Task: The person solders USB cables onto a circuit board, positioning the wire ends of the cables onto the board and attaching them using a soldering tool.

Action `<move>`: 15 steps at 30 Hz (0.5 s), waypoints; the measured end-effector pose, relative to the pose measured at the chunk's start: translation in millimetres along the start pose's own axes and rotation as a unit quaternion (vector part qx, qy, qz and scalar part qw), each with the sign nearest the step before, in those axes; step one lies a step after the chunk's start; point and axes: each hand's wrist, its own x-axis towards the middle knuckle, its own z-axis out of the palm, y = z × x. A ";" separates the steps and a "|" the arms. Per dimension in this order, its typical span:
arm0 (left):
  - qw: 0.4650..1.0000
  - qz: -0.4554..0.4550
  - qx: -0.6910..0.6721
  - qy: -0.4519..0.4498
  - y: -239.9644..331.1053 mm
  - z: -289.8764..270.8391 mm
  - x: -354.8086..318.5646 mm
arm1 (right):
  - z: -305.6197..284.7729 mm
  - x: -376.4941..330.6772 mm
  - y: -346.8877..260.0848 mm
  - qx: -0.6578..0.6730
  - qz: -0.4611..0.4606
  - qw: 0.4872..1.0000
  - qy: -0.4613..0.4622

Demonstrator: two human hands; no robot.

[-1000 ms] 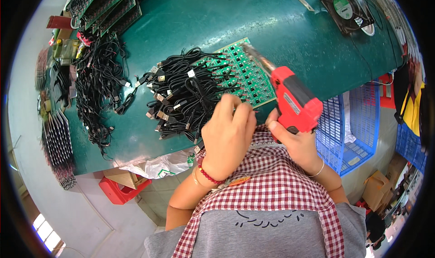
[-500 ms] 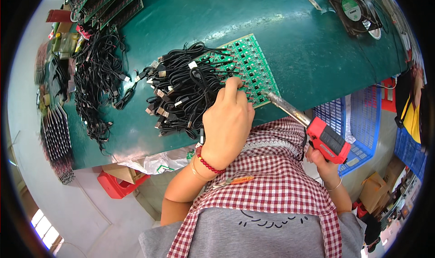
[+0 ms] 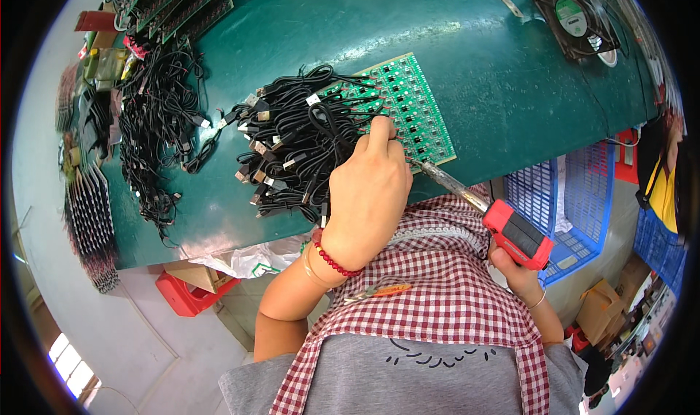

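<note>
While left hand (image 3: pixel 368 196) presses wires onto thin, fragile circuit board (image 3: pixel 412 109), right hand (image 3: pixel 519 268) clenches soldering iron (image 3: pixel 503 222) by insulated red handle; black cables (image 3: pixel 306 145) limp.

Your left hand (image 3: pixel 368 196) reaches forward, back of the hand up, fingers bent and pressed down, forearm rising from below; your right hand (image 3: pixel 519 269) sits low and to the right, fist curled closed, wrist bent.
</note>
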 end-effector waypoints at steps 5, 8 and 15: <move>1.000 -0.001 0.007 0.006 0.3 2.7 0.6 | 2.0 -4.5 0.6 0.035 0.016 0.999 0.031; 1.000 -0.002 0.013 0.002 0.5 1.9 0.8 | 0.3 -4.9 8.4 0.006 -0.061 0.998 0.023; 1.000 -0.003 0.017 0.000 1.1 2.7 0.6 | -0.6 -7.2 10.9 0.030 -0.019 0.999 0.030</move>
